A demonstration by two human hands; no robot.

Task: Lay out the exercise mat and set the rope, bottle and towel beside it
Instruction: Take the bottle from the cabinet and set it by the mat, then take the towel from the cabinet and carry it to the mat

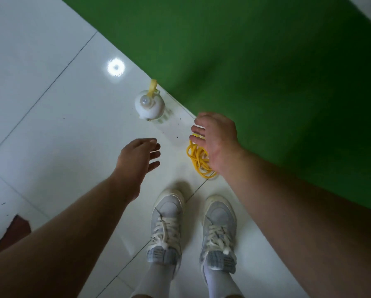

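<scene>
Two bare forearms reach into the frame from the bottom corners over a white tiled floor [40, 82]. At the lower left edge lies a dark reddish-brown thing [12, 231], too cut off to identify. Further in, toward the upper left, a round lamp reflection [115, 67] shines on the glossy tiles. The left hand [137, 155] hangs just left of centre with its fingers loosely spread and slightly bent, holding nothing, apart from everything on the floor. Above it and a little to the right stands the bottle [151, 106], upright on the floor, with a white lid, a yellow strap and a clear body, just beside the mat's edge. Below centre, two grey and white laced shoes [167, 224] stand side by side on the tiles, with white socks above them. Right of centre the yellow rope [198, 160] lies in a loose coil on the floor, close to the mat's edge and near the bottle. The right hand [216, 138] hovers over the coil, fingers extended and relaxed, hiding part of it; whether the fingertips touch the rope cannot be told. The green exercise mat [266, 72] lies flat and unrolled, filling the upper right, its near edge running diagonally.
</scene>
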